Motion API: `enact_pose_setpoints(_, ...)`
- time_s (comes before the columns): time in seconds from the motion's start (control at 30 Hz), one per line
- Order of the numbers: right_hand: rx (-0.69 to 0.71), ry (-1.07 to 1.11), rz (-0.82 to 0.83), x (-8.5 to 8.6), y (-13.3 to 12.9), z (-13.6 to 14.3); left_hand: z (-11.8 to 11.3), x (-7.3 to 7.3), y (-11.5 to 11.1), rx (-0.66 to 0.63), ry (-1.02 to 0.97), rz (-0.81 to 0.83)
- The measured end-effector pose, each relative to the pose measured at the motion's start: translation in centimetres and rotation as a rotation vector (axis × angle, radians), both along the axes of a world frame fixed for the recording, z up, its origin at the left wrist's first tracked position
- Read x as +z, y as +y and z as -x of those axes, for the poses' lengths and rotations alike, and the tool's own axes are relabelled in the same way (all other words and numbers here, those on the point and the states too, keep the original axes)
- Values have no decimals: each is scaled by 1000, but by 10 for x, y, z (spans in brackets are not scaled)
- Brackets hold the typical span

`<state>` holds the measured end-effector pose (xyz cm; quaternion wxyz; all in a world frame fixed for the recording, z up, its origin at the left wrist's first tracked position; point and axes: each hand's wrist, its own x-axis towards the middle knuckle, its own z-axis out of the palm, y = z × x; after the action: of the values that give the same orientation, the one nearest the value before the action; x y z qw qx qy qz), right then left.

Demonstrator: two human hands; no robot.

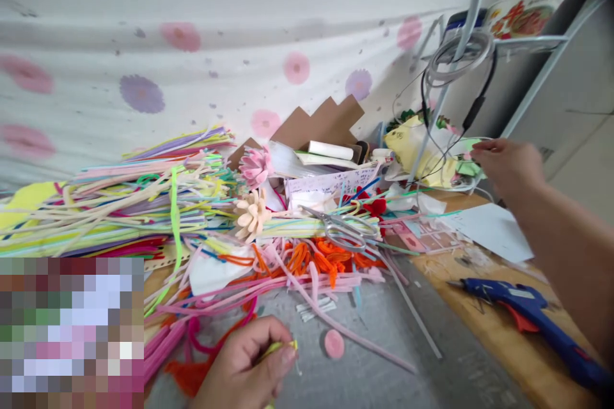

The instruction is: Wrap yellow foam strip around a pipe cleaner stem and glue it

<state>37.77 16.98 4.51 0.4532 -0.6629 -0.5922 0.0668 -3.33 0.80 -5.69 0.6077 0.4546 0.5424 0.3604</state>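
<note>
My left hand (247, 364) sits low at the table's front edge, its fingers pinched on a small yellow-green craft piece (282, 347). A small pink felt disc (334, 344) lies just right of it on the grey mat (384, 358). My right hand (508, 163) reaches far to the right, fingertips touching light green and pink bits (467, 156) beside a yellow bag (412, 147); whether it grips them I cannot tell.
A large heap of coloured pipe cleaners (119, 204) covers the left. Scissors (343, 227) rest on orange pipe cleaners (326, 259). A blue glue gun (532, 313) lies on the wooden board at right. Pink (255, 166) and cream (252, 214) handmade flowers, cardboard (326, 121), a metal stand with cables (455, 57).
</note>
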Motion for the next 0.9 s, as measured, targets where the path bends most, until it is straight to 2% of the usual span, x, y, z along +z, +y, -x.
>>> enact_pose_setpoints(0.07,-17,-1,10,-10,-26,31,-2,4,-3,4,-8,-18)
enact_pose_setpoints(0.13,119,-24,71,-22,-61,73,-2,6,-5,-4,-19,-38)
enact_pose_setpoints(0.17,248,-40,126,-28,-80,97,-2,6,-5,-14,-21,-49)
enact_pose_setpoints(0.2,438,-59,183,-33,-99,120,-2,6,-6,-33,-22,-58)
enact_pose_setpoints(0.23,720,-110,249,-37,-116,142,-1,6,-6,-60,-22,-67)
enact_pose_setpoints(0.27,938,-131,296,-41,-130,162,-1,6,-7,-90,-20,-74)
enact_pose_setpoints(0.3,1046,-119,310,-44,-141,178,-1,5,-8,-116,-15,-81)
enact_pose_setpoints(0.33,1088,-94,301,-47,-149,191,-1,5,-8,-138,-12,-89)
enact_pose_setpoints(0.43,1068,1,262,-56,-155,210,-2,5,-12,-171,2,-120)
enact_pose_setpoints(0.63,1120,60,201,-71,-151,218,-1,6,-14,-266,23,-157)
enact_pose_setpoints(0.9,1069,15,195,-74,-154,220,-1,7,-13,-269,-24,-111)
